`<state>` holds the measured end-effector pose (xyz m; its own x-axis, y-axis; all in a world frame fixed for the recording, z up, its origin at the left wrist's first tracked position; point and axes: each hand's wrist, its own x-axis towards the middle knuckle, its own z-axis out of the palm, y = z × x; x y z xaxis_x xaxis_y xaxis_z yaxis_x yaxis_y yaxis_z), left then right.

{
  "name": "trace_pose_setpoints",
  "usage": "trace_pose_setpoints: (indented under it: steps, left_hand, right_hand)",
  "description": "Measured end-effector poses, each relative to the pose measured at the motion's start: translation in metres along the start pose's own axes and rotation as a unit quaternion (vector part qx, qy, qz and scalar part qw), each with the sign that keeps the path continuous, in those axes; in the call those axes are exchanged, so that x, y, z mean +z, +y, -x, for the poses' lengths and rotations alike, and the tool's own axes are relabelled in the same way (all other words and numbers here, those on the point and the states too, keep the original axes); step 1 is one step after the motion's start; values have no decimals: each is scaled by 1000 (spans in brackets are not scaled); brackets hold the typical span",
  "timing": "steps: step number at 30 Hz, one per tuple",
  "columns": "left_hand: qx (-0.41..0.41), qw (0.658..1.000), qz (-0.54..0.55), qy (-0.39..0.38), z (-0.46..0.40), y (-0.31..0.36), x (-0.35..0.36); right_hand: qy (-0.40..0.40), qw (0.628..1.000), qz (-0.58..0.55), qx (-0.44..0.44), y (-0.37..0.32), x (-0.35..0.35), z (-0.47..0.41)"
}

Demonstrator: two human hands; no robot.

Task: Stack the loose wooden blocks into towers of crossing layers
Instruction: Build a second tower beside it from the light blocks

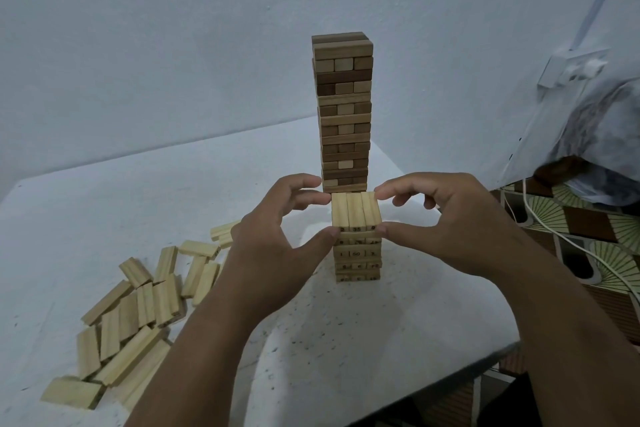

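Head view: left hand point(277, 236) and right hand point(446, 218) pinch the top layer point(356, 210) of the pale tower point(357, 246) from either side, thumbs near, fingers far, squaring three blocks. That tower is low, a few crossing layers, at table point(346, 340) centre. Far behind stands a tall dark tower point(343, 111), looks finished. Loose blocks point(138, 308) piled near left, so plenty left to stack.

Pale blue-white wall point(173, 45) behind; white speckled table point(329, 340) in corner. Right: wall socket box point(568, 69), white cable point(554, 229), patterned fan-print fabric point(595, 243), crumpled plastic bag point(595, 135). Dim light.
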<state>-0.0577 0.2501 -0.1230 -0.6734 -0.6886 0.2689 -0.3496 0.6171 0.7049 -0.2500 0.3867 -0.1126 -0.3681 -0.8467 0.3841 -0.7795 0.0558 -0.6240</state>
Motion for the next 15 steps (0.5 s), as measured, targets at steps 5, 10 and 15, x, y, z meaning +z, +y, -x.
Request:
trace_pose_setpoints:
  steps: [5,10,15]
  left_hand:
    - [3,1000,4,4,0,0,1]
    - [0,1000,16,6,0,-2,1]
    - [-5,1000,20,6,1,0,1]
  right_hand:
    - [7,1000,2,-8,-1,-1,0]
    - [10,1000,1,-15,0,0,0]
    - [10,1000,3,-18,0,1,-1]
